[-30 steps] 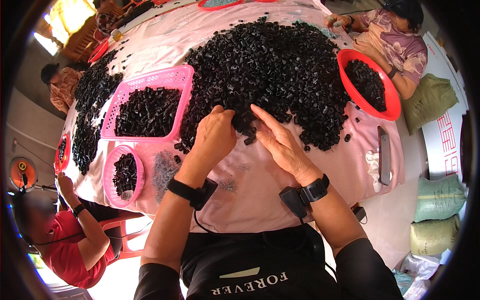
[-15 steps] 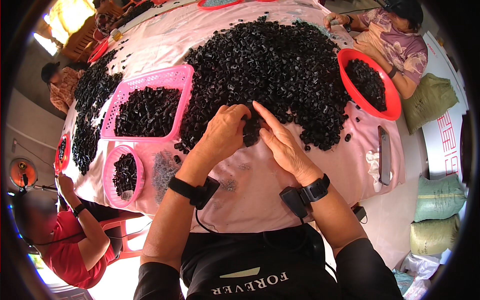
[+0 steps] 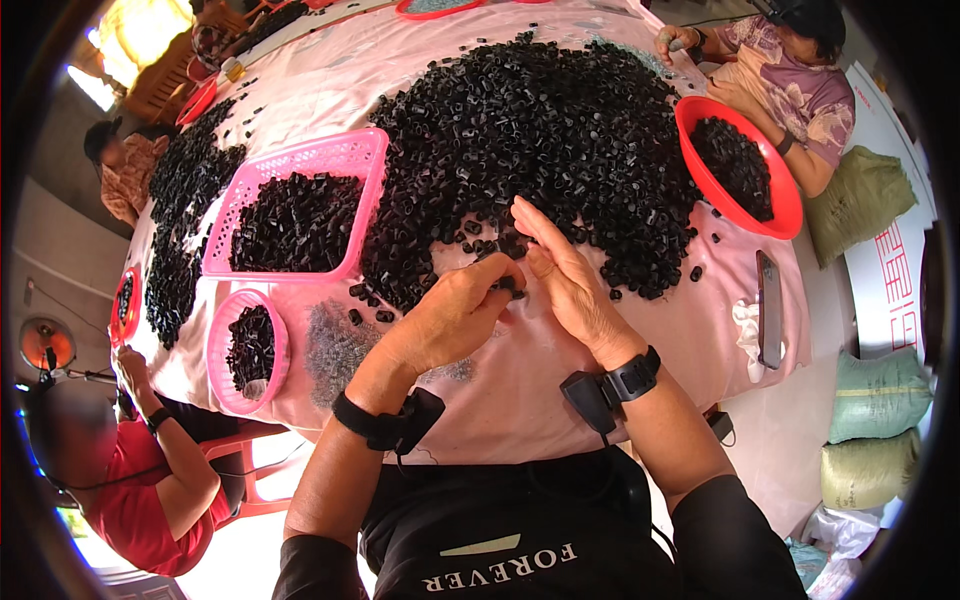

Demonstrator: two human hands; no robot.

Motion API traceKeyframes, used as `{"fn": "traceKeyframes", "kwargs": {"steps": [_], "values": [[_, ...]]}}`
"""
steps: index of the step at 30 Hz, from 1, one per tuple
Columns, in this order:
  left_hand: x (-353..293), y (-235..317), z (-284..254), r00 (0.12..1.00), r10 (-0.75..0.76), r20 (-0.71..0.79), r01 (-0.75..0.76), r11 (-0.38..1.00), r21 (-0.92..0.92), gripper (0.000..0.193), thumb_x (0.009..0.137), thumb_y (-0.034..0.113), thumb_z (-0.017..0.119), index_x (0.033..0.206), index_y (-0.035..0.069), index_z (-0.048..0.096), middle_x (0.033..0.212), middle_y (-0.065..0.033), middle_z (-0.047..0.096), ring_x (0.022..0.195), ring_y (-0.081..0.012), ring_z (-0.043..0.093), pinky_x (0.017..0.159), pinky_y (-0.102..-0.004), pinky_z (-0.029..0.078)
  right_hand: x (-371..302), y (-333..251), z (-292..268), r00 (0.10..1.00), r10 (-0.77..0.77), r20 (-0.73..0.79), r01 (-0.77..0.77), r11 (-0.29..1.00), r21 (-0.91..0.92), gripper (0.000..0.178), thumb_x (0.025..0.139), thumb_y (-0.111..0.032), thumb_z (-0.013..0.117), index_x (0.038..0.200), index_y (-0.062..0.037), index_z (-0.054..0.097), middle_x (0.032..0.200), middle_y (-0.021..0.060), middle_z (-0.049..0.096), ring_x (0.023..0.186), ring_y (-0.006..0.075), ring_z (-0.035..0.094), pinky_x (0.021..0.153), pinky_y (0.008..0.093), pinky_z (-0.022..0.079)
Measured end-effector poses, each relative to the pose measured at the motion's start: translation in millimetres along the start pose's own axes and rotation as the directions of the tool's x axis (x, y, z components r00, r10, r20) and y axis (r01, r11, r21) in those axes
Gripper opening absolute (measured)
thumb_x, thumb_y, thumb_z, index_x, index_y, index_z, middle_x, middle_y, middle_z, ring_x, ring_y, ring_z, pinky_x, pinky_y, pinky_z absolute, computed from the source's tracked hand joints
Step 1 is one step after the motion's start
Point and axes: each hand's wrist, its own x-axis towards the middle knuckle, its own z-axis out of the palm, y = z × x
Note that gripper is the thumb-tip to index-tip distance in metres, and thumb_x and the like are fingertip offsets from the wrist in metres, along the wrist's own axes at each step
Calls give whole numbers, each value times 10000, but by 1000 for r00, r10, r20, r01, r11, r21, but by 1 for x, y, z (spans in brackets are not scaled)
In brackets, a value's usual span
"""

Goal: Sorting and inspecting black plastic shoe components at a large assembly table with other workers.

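Fingers of the left hand (image 3: 455,305) are curled in, nearly closed, with a small black piece (image 3: 511,289) between their tips, on the near side of the black heap (image 3: 530,130). Just beside it, the right hand (image 3: 575,290) reaches to the heap's near edge, fingers straight and together, thumb close in; its palm is turned away, so I cannot tell whether it holds anything. Half a second ago the left hand was at the heap's edge; it has since drawn back toward the body, leaving a notch of pink cloth (image 3: 447,258) in view there. That suggests, as a judgement, that pieces are being taken from the heap and worked apart from it.

Left of the heap's near edge lies a grey scatter of tiny bits (image 3: 335,345), with a round pink basket (image 3: 283,345) beyond its left side. A rectangular pink basket (image 3: 375,200) of black pieces stands against the heap's left flank. A red bowl (image 3: 785,220), also partly filled, sits at its right. Beyond the heap's far right, a co-worker's hand (image 3: 672,42) is busy.
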Motion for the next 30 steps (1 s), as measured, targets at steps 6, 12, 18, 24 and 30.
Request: {"fn": "traceKeyframes", "kwargs": {"steps": [6, 12, 18, 24, 30], "values": [[-5, -18, -24, 989, 6, -150, -6, 1000, -1, 201, 962, -13, 481, 1124, 12, 596, 980, -68, 658, 830, -148, 706, 707, -275, 522, 0, 8, 0, 998, -60, -32, 55, 991, -124, 539, 1093, -321, 456, 1588, -141, 343, 1518, 159, 471, 1401, 276, 449, 1168, 419, 352], [-3, -11, -31, 939, -123, -320, 116, 992, -41, 181, 981, 4, 477, 1121, 5, 592, 1012, -69, 651, 788, -149, 703, 689, -272, 518, 1, 3, -3, 993, -77, -85, 63, 986, -155, 497, 1089, -220, 443, 1572, -123, 373, 1454, 134, 535, 1341, 235, 493, 1136, 373, 380], [10, -8, -12, 985, -32, -172, 17, 996, -87, 183, 973, -14, 503, 1130, -12, 596, 1040, -74, 645, 784, -150, 698, 705, -255, 523, 1, -9, 2, 998, 53, -38, -50, 994, 93, 494, 1073, -111, 448, 1563, -104, 382, 1398, 119, 600, 1245, 184, 566, 1077, 303, 430], [10, -16, -21, 969, -108, -221, 79, 987, -138, 187, 988, 8, 494, 1143, 21, 596, 1080, -72, 662, 807, -145, 712, 625, -261, 511, 1, -1, 3, 997, 70, -33, -70, 997, 21, 501, 1061, -87, 450, 1557, -89, 380, 1404, 159, 593, 1301, 216, 559, 1097, 330, 433], [5, -18, -39, 926, -164, -340, 144, 986, -85, 189, 1011, 59, 475, 1154, 60, 597, 1081, -56, 697, 828, -134, 722, 585, -216, 461, 1, 1, 2, 998, 49, -40, -46, 997, 68, 508, 1070, -148, 469, 1563, -84, 364, 1434, 158, 569, 1323, 225, 544, 1131, 353, 413]]}}
